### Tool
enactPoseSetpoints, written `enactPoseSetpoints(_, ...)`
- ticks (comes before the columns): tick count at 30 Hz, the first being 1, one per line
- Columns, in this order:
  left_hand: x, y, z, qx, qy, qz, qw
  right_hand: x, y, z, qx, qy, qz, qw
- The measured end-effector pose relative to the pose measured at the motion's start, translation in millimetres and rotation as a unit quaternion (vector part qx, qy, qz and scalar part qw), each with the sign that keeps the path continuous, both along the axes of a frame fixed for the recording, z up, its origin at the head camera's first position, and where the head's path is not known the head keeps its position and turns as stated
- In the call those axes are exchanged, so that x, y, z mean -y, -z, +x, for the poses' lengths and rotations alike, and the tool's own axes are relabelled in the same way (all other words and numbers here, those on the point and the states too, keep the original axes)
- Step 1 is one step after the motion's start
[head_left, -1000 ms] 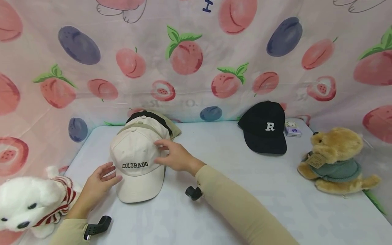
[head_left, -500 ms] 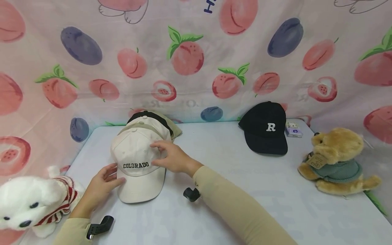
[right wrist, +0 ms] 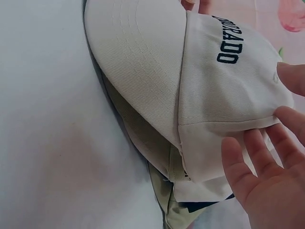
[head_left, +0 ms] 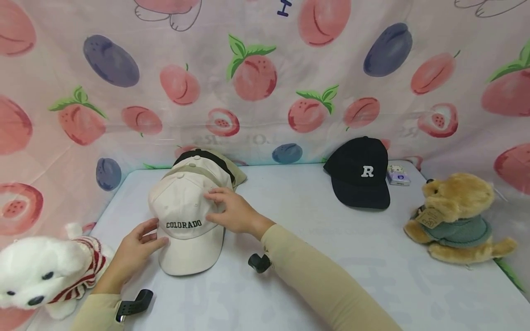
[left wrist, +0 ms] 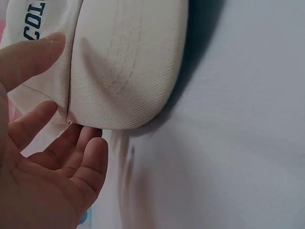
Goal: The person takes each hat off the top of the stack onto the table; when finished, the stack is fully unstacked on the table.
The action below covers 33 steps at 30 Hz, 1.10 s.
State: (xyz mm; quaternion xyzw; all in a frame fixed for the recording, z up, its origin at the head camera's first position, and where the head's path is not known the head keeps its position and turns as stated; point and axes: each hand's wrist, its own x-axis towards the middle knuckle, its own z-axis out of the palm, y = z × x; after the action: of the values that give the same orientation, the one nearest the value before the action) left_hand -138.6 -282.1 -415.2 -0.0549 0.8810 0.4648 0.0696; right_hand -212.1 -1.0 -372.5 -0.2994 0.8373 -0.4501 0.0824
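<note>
A cream baseball cap point(head_left: 189, 255) lettered COLORADO sits at the front of a nested row of caps on the left side of the table. My left hand point(head_left: 134, 250) is at its left edge, fingertips touching near where brim meets crown. In the left wrist view, the thumb of that hand point(left wrist: 57, 176) lies over the crown's front, and some fingertips pass behind the brim. Against the crown's right side rest the loosely bent fingers of my right hand point(head_left: 236, 211); its thumb stands apart from them. Behind come a white cap point(head_left: 207, 165) and an olive cap point(head_left: 237, 174), partly hidden.
A black cap point(head_left: 358, 172) with a white R stands at the back right, beside a small purple-white box point(head_left: 398, 176). A brown plush dog point(head_left: 459, 220) sits on the right. At the left front lies a white plush dog point(head_left: 37, 271). Fruit-printed cloth point(head_left: 256, 124) hangs behind the table.
My left hand has moved slightly right, coming to touch the cream cap's edge. My right hand has shifted a little left over the crown. The caps stay in place.
</note>
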Motion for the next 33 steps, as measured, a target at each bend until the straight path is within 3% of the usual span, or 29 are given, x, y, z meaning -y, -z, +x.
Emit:
enactPoseSetpoints(19,-10.9,-28.6,8.1,-0.041,0.02,-0.028,0.9986,-11.3,-9.1,2.3,-0.009,0.002,-0.073,0.997)
enactPoseSetpoints(33,-34.0,-37.4,8.2,-0.062,0.015,-0.019,0.9978,-31.9,-9.9,1.5,-0.03,0.021,-0.127,0.991)
